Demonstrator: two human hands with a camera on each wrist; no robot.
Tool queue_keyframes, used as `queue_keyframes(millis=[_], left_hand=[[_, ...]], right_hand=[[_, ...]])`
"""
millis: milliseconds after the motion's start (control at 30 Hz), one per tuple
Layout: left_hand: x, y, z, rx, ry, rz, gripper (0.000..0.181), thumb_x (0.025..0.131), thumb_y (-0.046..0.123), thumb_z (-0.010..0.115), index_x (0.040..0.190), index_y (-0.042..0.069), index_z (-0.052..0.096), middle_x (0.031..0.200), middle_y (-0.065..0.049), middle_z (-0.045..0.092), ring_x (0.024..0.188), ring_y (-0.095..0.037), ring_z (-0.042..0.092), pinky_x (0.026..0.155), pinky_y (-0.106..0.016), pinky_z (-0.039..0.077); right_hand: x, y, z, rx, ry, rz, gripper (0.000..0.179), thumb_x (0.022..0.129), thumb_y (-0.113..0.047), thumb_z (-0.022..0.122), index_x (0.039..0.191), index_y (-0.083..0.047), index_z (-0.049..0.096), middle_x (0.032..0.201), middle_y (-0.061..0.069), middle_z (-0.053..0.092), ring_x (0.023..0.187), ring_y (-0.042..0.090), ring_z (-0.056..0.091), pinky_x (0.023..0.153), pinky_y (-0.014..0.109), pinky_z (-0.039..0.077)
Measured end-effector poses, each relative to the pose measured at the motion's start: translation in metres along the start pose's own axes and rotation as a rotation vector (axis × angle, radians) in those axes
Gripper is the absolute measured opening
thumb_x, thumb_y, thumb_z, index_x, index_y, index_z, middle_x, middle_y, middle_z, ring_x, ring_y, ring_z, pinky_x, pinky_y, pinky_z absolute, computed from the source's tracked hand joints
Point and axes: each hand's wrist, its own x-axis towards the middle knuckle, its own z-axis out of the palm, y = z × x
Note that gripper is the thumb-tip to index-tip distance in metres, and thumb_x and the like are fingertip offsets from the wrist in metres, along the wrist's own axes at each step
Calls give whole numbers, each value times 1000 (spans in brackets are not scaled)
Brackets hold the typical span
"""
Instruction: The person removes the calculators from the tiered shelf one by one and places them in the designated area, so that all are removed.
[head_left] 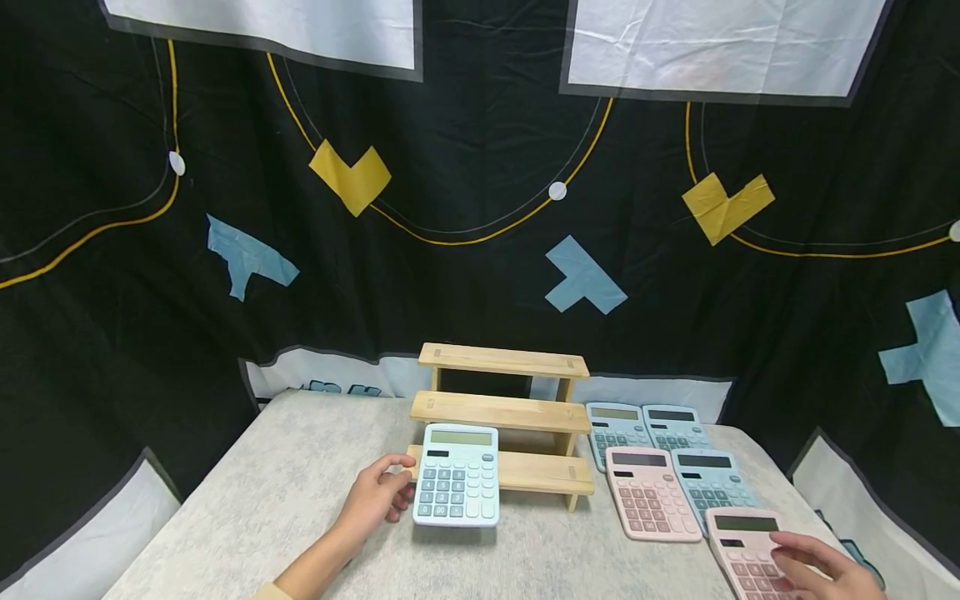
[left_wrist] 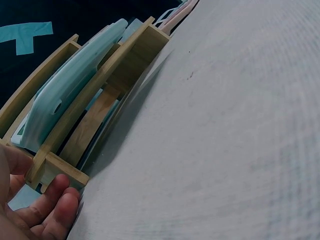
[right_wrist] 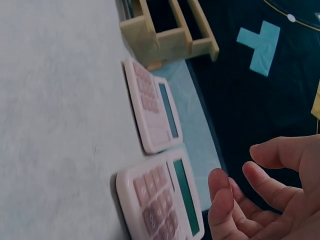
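A pale blue calculator (head_left: 456, 475) leans face-out on the lowest step of a wooden three-step stand (head_left: 547, 472). At that step's left end is my left hand (head_left: 372, 498); in the left wrist view its thumb and curled fingers (left_wrist: 59, 192) hold the plank's end and leg. My right hand (head_left: 825, 568) is over the nearest pink calculator (head_left: 742, 546), its fingers overlapping the right edge in the head view. In the right wrist view, that hand (right_wrist: 272, 195) shows loosely bent fingers, thumb apart, and nothing between them.
Right of the stand lie another pink calculator (head_left: 651, 493) and several blue calculators (head_left: 712, 479), grouped closely on the pale tabletop (head_left: 247, 500). A black cloth backdrop (head_left: 465, 292) with taped shapes hangs behind the table.
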Motion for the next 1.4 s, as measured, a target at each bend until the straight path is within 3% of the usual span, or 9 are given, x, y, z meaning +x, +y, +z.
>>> queue_keyframes(millis=[167,333,600,933,1133,1267,1400], left_hand=[[0,0,0,9,-2,3,28,97,19,58,123,11,64,82,-9,68,68,-20,60,56,-32,52],[-1,-1,0,9,0,-4,28,97,19,58,123,11,64,82,-9,68,68,-20,60,55,-32,51],[0,-3,-1,-8,-4,-8,28,97,19,58,123,12,64,82,-9,68,68,-20,60,55,-32,51],[0,-3,0,-3,-1,-16,28,97,19,58,123,12,64,82,-8,68,68,-21,61,55,-32,52],[-1,-1,1,-3,0,-14,27,96,18,59,122,12,65,82,-8,69,68,-21,61,55,-32,52],[-1,0,1,-1,0,-11,27,96,18,59,122,12,65,82,-8,69,68,-21,61,56,-32,52],[0,1,0,5,4,-4,27,96,18,59,122,12,65,82,-8,69,69,-21,61,56,-32,53]], right_hand=[[-5,-14,10,-82,-23,-28,81,92,-60,61,143,1,46,126,23,63,93,21,62,76,37,59],[-7,-26,18,-53,-46,-44,77,93,-60,60,145,-4,47,140,28,52,97,21,61,80,39,59],[-12,-48,35,-7,-64,-66,76,93,-57,61,145,-3,47,137,25,57,97,20,63,84,43,60],[-13,-68,57,157,-115,-65,69,97,-46,63,147,-1,45,123,9,65,98,22,64,84,33,56],[-13,-75,66,243,-187,-83,68,98,-41,62,150,-2,40,126,8,59,101,23,63,80,26,54],[-11,-82,75,270,-200,-91,69,98,-39,63,150,-1,38,131,10,54,103,24,61,82,27,54],[-10,-89,84,321,-227,-104,65,100,-35,62,150,-1,38,127,6,59,102,25,61,84,28,55]])
